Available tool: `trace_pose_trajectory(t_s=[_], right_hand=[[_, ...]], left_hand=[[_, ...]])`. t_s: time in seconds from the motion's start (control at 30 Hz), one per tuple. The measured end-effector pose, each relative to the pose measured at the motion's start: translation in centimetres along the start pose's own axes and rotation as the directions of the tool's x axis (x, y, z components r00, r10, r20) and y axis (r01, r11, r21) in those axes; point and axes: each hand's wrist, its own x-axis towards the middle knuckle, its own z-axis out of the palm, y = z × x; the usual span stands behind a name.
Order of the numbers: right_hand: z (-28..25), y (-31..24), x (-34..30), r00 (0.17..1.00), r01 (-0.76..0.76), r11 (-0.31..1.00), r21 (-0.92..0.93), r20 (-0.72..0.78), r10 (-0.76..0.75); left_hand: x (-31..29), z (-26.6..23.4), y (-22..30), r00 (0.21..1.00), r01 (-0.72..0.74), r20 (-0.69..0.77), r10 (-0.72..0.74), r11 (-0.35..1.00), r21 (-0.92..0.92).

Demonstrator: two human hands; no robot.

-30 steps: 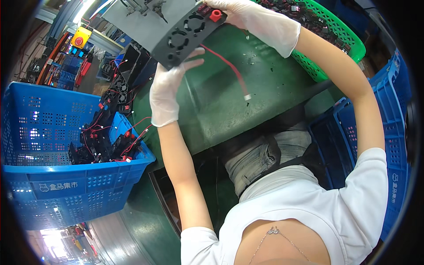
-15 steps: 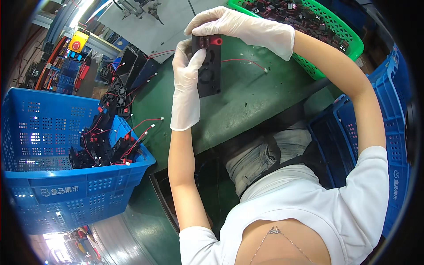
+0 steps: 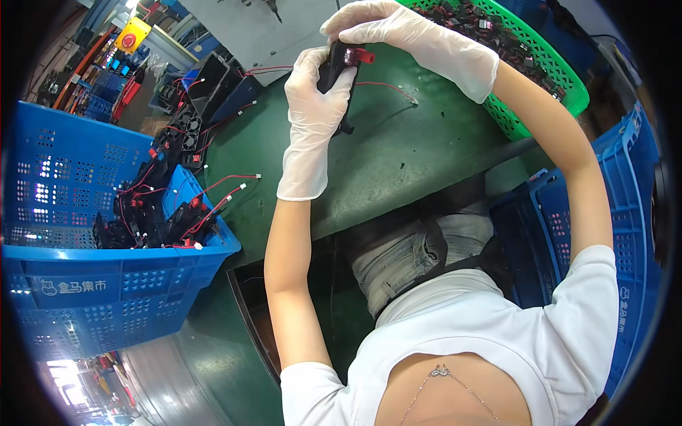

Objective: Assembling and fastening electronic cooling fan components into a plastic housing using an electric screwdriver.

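My gloved left hand point(image 3: 316, 99) is closed round the side of a black fan housing point(image 3: 337, 65), its thumb pressed on the near face. The fingers of my gloved right hand point(image 3: 398, 30) curl over the far end of that housing. A red connector point(image 3: 364, 55) juts from its right side, by the right hand. The housing is tilted nearly edge-on above the green worktop point(image 3: 398, 142), so its fans are hidden. A thin red wire point(image 3: 383, 84) runs to the right, ending in a white plug point(image 3: 414, 101).
On the left, a blue crate point(image 3: 121, 253) holds several black fan housings with red wires. More fan units point(image 3: 190, 131) lie behind it. A green basket point(image 3: 572, 64) of small dark parts stands far right, with a blue crate point(image 3: 625, 192) beside my right arm. A yellow box with a red button point(image 3: 133, 35) is far left.
The housing has turned from showing its fan face to nearly edge-on. Both hands have shifted slightly right and away from me with it, still holding on.
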Motion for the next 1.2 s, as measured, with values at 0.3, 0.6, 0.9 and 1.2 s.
trace_pose_trajectory(t_s=[0.3,0.6,0.9,1.2], right_hand=[[3.4,-0.1,8.9,0.763,0.542,0.756,-0.366,-0.163,-0.626],[3.0,-10.3,22.7,0.339,0.395,0.455,-0.798,-0.334,-0.880],[2.0,-11.0,20.6,0.702,0.490,0.774,-0.400,-0.346,-0.623],[4.4,-9.1,11.6,0.807,0.512,0.836,-0.199,-0.223,-0.547]], left_hand=[[-0.6,-1.8,-2.9,0.984,0.089,-0.156,-0.086,0.996,0.014],[-0.4,-1.4,-4.1,0.741,0.518,-0.060,-0.669,0.626,-0.582],[-1.4,-2.8,-2.1,0.425,0.784,0.304,-0.852,0.178,-0.595],[-1.6,-2.6,-2.3,0.468,0.778,0.316,-0.825,0.215,-0.590]])
